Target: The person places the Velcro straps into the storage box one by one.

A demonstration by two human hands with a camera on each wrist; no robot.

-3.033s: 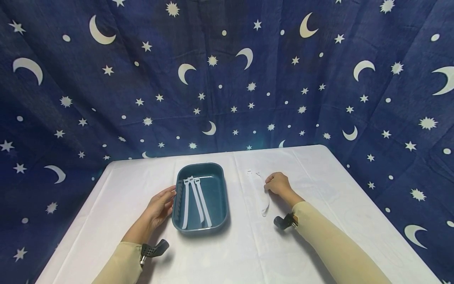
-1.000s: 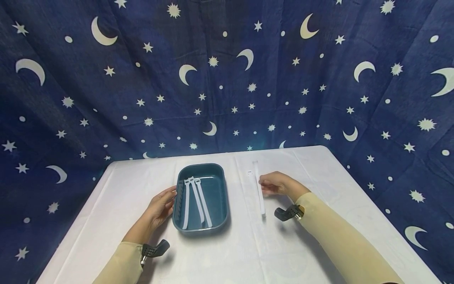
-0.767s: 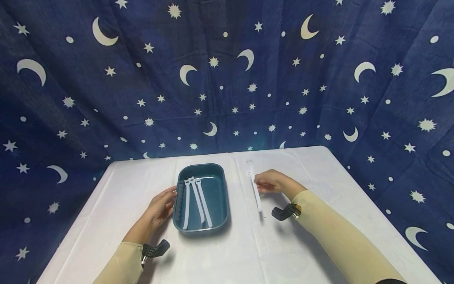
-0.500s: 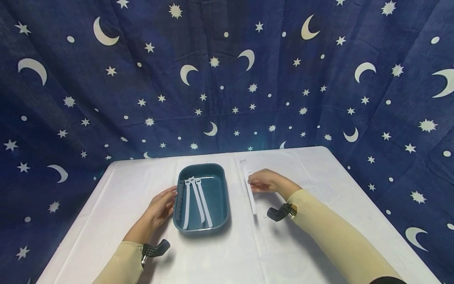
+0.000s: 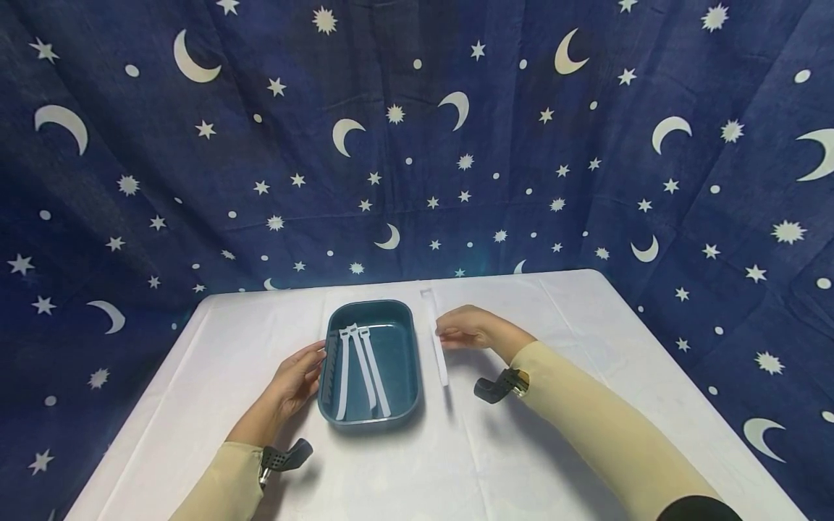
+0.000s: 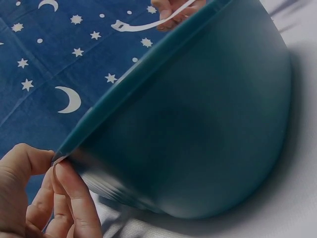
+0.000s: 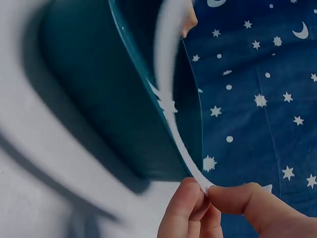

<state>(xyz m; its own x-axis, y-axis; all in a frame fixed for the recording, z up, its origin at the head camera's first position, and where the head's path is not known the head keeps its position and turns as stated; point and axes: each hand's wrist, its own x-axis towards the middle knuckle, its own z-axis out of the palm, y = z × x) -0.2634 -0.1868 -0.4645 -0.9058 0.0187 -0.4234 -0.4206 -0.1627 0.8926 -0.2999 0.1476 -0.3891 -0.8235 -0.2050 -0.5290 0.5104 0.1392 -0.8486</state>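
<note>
A dark teal plastic tray (image 5: 407,405) stands on the table with three white hook-and-loop cable ties (image 5: 371,376) lying lengthwise inside. At its left side my left hand (image 5: 296,380) pinches the rim between thumb and fingers, clearest in the left wrist view, where the hand (image 6: 54,198) grips the edge. Just right of the tray my right hand (image 5: 465,327) pinches another white cable tie (image 5: 441,365) near its middle, held above the cloth. The right wrist view shows thumb and fingertips on that tie (image 7: 185,153), its near end blurred. My right hand covers where a second tie lay.
A white cloth covers the table (image 5: 554,311). Behind it hangs a dark blue curtain (image 5: 287,202) with moons and stars. Black wrist mounts (image 5: 496,387) stick out from both forearms near the tabletop.
My right hand has taken a cable tie up off the cloth and carried it left, close to the tray's right side. My left hand stays on the rim.
</note>
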